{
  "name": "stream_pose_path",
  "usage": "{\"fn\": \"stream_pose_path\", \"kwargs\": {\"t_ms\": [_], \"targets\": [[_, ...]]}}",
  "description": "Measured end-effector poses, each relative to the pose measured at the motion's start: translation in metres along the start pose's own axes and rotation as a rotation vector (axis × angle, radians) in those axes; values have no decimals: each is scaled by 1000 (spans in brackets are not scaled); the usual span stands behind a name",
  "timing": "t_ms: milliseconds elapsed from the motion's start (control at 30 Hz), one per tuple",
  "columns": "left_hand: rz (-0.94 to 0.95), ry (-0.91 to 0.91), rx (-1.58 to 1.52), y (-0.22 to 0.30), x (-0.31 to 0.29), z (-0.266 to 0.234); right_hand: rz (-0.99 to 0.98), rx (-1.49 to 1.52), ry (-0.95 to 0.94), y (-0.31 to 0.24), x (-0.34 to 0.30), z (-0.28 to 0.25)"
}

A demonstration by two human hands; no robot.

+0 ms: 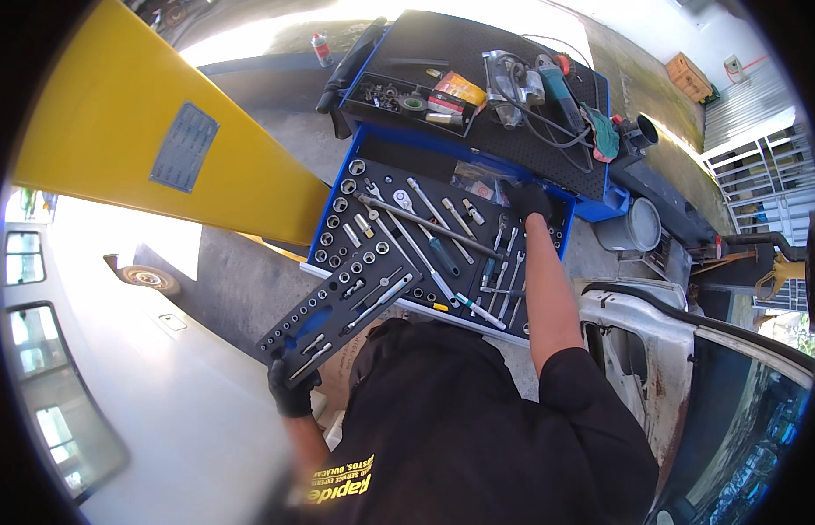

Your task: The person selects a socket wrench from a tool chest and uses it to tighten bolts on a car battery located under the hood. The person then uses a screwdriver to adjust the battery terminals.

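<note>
My left hand (291,387), in a black glove, grips the near left end of a black socket tray (295,357). The tray slants over the front left of an open blue drawer (355,144) and holds sockets, slim extensions and a small ratchet. My right hand (527,200), also gloved, reaches into the drawer's back right, beside a clear plastic bag (477,181); its fingers are too dark to make out. Between the hands lie large sockets (340,205), a ratchet (403,201), a long bar (425,226) and a green-handled screwdriver (444,256).
On the cabinet top (477,52) sit a parts tray (399,98), an angle grinder (558,92) with its cord, and a green-and-red glove (603,133). A yellow post (241,175) rises at left, near a white van (136,367). A bucket (631,227) and a vehicle door (635,337) are right.
</note>
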State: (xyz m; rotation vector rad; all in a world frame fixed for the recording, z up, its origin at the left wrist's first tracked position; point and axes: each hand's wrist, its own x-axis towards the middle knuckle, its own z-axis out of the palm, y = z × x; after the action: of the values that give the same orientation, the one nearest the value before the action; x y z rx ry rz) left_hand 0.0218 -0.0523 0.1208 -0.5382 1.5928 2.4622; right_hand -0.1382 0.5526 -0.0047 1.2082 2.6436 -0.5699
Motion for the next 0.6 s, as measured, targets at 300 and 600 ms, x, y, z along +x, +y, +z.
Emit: {"fn": "stream_pose_path", "kwargs": {"t_ms": [300,600], "targets": [[83,63,-98,-15,-38,-42,-384,9,42,-123,46,95],[97,326,-149,-11,-78,-41,-409,477,-19,-226,32,135]]}}
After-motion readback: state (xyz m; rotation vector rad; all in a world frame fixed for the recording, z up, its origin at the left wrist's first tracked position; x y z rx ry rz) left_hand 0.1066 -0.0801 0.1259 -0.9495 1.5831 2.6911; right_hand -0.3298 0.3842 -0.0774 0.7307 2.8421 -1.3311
